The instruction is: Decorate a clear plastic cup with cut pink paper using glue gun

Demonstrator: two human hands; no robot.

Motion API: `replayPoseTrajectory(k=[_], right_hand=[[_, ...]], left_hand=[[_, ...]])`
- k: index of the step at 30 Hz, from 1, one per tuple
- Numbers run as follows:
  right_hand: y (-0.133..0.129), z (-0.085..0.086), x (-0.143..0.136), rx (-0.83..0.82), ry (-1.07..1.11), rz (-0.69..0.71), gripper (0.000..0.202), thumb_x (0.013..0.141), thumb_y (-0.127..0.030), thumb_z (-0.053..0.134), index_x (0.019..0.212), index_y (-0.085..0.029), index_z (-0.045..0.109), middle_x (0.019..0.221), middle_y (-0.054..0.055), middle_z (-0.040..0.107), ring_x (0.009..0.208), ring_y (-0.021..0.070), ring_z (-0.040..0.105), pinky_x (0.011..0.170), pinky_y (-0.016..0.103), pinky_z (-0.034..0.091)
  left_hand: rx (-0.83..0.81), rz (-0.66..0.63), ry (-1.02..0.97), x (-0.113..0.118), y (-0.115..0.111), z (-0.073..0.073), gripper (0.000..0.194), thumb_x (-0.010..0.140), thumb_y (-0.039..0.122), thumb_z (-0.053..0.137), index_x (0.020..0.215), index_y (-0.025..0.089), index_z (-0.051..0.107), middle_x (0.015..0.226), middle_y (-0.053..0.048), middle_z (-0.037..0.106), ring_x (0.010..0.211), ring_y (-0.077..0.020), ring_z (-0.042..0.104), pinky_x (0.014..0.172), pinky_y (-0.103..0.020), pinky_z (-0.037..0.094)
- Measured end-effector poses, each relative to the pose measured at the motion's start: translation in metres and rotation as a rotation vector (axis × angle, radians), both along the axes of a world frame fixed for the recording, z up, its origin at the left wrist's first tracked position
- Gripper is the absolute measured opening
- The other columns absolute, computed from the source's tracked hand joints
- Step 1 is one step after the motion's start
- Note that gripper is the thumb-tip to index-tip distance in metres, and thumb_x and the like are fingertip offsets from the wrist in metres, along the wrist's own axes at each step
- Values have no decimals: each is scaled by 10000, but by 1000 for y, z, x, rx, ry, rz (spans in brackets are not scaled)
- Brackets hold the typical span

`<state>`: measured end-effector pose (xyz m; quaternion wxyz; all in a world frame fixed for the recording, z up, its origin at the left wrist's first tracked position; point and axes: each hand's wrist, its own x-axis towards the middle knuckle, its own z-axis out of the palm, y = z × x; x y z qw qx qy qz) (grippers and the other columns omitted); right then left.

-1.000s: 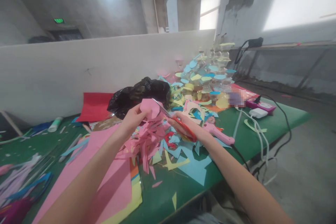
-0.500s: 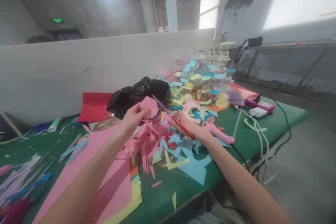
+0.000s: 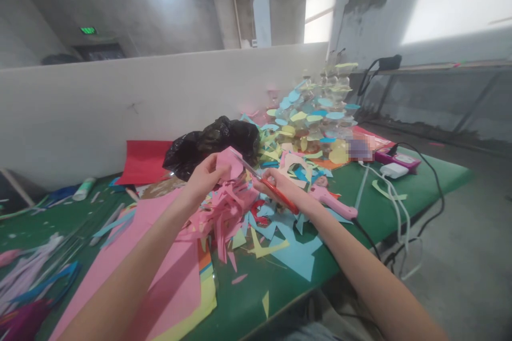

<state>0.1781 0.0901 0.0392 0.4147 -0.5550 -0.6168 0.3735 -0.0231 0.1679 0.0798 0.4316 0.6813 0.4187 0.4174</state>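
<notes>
My left hand (image 3: 205, 176) pinches a small pink paper piece (image 3: 229, 164) between thumb and fingers, above a heap of pink scraps (image 3: 226, 213). In my right hand (image 3: 276, 184) are red-handled scissors (image 3: 284, 198), their blades pointing up and left and meeting the right edge of the pink piece. Under my left forearm lie large pink sheets (image 3: 172, 277), with yellow and orange sheets below them. Light blue offcuts (image 3: 296, 253) are spread below my right hand.
A pink glue gun (image 3: 336, 205) with a black cord lies right of my right hand. Behind are a black plastic bag (image 3: 216, 141), red paper (image 3: 144, 161) and stacked clear cups with coloured discs (image 3: 316, 117). White cables (image 3: 396, 202) hang over the table's right edge.
The pink piece has shifted slightly right and turned in my left hand. The scissor blades now overlap its edge, where before they stood just at its upper right.
</notes>
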Motion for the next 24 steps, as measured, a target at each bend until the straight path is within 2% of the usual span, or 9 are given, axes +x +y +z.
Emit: replayPoseTrajectory(k=[2, 5, 7, 11, 15, 19, 24], right_hand=[[4, -4, 0, 0, -28, -22, 480, 795, -680, 606, 820, -247, 400, 481, -116, 420, 430, 92, 386, 429, 204, 286], [6, -8, -1, 2, -32, -21, 483, 799, -688, 592, 826, -247, 397, 483, -110, 445, 423, 94, 398, 426, 206, 298], [7, -10, -1, 32, -9, -5, 486, 798, -686, 593, 839, -248, 385, 496, -115, 441, 423, 87, 385, 424, 202, 278], [8, -16, 0, 94, 47, 43, 484, 817, -659, 591, 896, -255, 336, 544, -133, 407, 431, 77, 348, 428, 202, 264], [10, -21, 2, 75, 48, 83, 503, 821, -643, 608, 937, -260, 302, 584, -136, 407, 447, 79, 346, 430, 208, 300], [12, -21, 1, 75, 45, 60, 500, 813, -648, 612, 913, -261, 311, 584, -131, 420, 449, 80, 372, 436, 204, 297], [9, -13, -2, 13, 8, -14, 465, 824, -663, 588, 849, -251, 373, 497, -122, 408, 406, 88, 386, 424, 203, 280]], left_hand=[[-9, -36, 11, 2, -1, 0, 306, 758, 387, 672, 986, 195, 601, 674, 59, 550, 500, -75, 490, 461, -191, 376], [-48, -19, -9, 4, -3, -1, 353, 766, 406, 653, 1037, 196, 567, 835, 16, 605, 580, -117, 606, 471, -216, 440], [-72, -5, -39, 5, -4, -2, 380, 760, 408, 661, 1060, 200, 556, 904, 7, 602, 626, -131, 635, 501, -232, 480], [-45, 7, -81, 4, -2, -3, 362, 756, 406, 692, 1044, 211, 592, 829, 51, 578, 583, -77, 556, 592, -224, 491], [-71, -27, -62, 2, -3, -3, 365, 719, 430, 737, 991, 204, 647, 823, 42, 612, 596, -76, 533, 596, -211, 451], [-66, -44, -27, 1, -4, -2, 356, 707, 451, 747, 939, 190, 679, 725, 42, 589, 554, -80, 502, 546, -211, 404], [-106, -28, -44, 0, 0, -2, 420, 680, 446, 761, 1003, 188, 688, 723, 42, 595, 537, -77, 486, 532, -213, 382]])
